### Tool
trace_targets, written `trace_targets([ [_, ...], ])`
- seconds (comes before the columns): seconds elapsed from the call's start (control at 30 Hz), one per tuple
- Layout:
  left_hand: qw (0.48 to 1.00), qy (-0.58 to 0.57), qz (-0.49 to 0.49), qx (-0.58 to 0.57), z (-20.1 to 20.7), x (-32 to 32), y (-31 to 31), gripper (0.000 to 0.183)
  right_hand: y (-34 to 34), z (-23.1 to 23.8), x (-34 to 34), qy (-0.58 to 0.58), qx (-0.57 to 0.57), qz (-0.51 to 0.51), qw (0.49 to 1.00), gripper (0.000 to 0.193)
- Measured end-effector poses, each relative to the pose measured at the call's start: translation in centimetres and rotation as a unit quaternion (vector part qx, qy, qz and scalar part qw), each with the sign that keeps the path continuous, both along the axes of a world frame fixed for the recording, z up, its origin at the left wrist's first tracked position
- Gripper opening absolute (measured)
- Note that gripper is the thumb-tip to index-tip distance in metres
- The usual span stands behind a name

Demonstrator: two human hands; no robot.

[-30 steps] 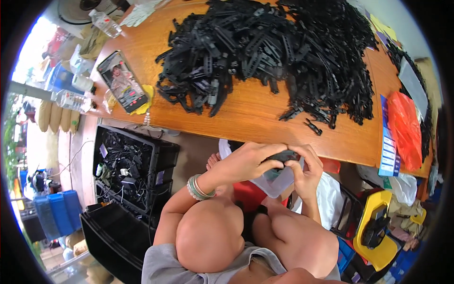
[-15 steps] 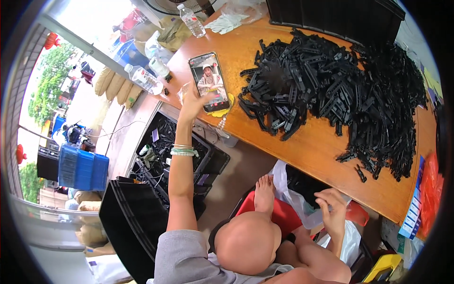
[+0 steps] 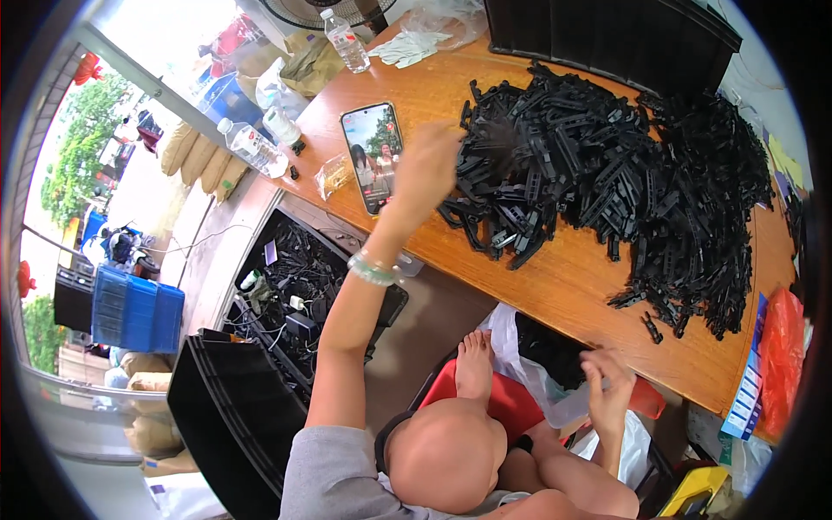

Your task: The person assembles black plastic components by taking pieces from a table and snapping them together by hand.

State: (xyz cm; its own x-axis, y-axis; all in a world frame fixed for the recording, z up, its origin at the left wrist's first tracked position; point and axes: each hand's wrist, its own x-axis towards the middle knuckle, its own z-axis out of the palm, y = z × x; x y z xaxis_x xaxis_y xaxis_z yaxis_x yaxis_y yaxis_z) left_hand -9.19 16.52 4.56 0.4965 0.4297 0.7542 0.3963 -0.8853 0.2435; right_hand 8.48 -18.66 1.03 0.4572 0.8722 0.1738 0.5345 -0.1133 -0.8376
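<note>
Many black parts lie just right of the left fingers.

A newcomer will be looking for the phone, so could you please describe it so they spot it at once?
On the wooden table, find the large heap of black parts. Just left of it, partly hidden by the left hand, lies the phone; its lit screen sets it apart from the crinkled wrapper beside it.

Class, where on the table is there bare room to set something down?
Bare wood on the table lies between the white gloves and phone, and between the black-part pile and near edge. The pile crowds the middle and right.
</note>
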Motion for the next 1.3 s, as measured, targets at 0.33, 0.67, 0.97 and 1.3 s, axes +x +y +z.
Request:
trace_targets([
  [0.33,0.995,0.089,0.012,-0.050,-1.5,5.6,1.2,0.026,-0.5,-2.7,7.2,-0.260,-0.047,-0.198,0.944,0.023],
  [0.67,0.876,-0.258,-0.117,-0.391,1.2,7.8,-12.7,0.019,0.4,-1.4,4.8,-0.176,0.078,-0.202,0.960,0.014],
  [0.97,0.603,-0.154,-0.280,-0.731,-2.5,8.4,-18.9,0.018,-1.2,1.5,1.5,0.282,0.135,-0.022,0.950,0.017],
  [1.3,0.680,-0.027,-0.351,-0.643,-3.1,8.3,-21.3,0.018,-1.0,1.1,0.8,0.088,0.046,-0.052,0.994,0.017],
])
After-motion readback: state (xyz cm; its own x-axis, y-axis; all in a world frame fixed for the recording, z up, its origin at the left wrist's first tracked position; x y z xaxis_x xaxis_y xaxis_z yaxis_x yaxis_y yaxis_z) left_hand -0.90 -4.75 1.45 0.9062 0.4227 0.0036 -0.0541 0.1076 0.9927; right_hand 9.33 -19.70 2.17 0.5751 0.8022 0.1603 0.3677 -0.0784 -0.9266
